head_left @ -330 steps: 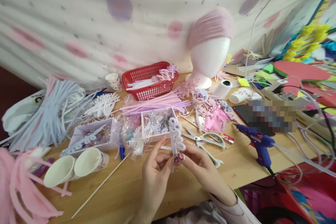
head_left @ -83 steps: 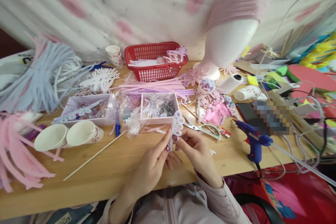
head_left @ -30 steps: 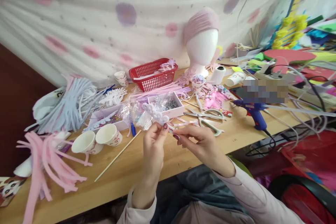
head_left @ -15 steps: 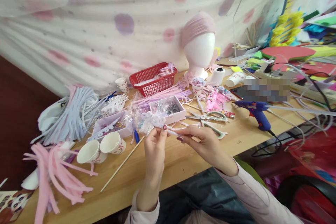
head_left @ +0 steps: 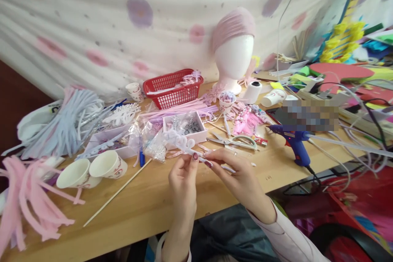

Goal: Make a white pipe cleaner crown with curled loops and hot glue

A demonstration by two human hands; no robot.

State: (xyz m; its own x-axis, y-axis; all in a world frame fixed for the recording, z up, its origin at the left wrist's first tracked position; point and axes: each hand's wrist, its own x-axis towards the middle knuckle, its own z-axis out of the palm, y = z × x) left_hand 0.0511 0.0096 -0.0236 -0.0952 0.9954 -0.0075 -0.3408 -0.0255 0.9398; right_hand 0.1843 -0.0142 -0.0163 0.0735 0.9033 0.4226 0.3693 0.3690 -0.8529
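Note:
Between both hands is a pale lilac fuzzy stem, with small loops at its far left end. My left hand pinches it between thumb and forefinger. Close beside it, my right hand grips the stem's other part with its fingertips, and a pale end shows by the fingers. Just beyond the hands stands a white box of silvery pieces, next to a clear bag of white beads. Scissors lie behind my right hand.
Paper cups, a thin stick and pink stems lie left. A red basket and white head form stand behind. A blue glue gun with cables lies right.
The view has shifted, so the cups and pink stems sit farther left. Both hands stay on the stem, and its looped end now shows more clearly.

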